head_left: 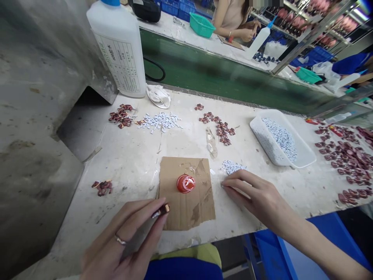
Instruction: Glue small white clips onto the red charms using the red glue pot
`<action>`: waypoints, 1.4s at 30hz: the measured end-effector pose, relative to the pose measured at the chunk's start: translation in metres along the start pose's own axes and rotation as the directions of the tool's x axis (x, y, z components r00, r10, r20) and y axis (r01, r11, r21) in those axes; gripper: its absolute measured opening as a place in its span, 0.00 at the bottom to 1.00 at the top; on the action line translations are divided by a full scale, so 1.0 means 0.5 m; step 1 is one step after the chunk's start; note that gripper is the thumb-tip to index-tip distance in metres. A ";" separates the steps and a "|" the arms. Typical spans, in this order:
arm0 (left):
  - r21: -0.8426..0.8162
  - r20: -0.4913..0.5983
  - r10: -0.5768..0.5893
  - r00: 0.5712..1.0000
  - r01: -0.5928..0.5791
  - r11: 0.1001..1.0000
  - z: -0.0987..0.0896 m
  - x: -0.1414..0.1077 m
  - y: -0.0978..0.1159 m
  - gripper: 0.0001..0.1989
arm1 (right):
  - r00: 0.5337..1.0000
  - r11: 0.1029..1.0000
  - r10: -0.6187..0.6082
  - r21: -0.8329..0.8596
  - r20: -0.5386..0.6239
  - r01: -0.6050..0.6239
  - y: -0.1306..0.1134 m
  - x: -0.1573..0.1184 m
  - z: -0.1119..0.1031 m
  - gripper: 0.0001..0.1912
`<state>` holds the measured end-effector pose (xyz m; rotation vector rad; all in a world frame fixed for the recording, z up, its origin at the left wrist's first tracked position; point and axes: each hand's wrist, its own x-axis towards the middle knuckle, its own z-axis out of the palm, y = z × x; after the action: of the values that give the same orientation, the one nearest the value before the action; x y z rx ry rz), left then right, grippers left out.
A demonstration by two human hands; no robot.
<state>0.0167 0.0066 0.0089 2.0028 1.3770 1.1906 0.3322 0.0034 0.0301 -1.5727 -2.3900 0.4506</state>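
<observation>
Pinching a dark piece, left hand sits lower left of the red cap; right hand, grip unclear, lies just below white bits.

The white plastic jug carries a printed paper label with columns of small Chinese characters and a ruled table, all too small and slanted to read word for word. No other writing can be made out.

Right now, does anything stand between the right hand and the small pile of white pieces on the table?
Nothing visible does. The right hand lies at the near edge of the small pile of white pieces, with no object between them.
</observation>
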 end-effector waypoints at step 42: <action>-0.013 -0.037 0.134 0.990 -0.134 0.991 0.023 0.004 0.021 0.08 | 0.981 0.720 -0.004 0.680 -0.196 0.139 -0.166 0.087 0.028 0.08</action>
<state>0.0321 0.0054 0.0113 2.1008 1.2627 1.2976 0.2400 0.0111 0.0508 -1.1015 -1.7968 0.9992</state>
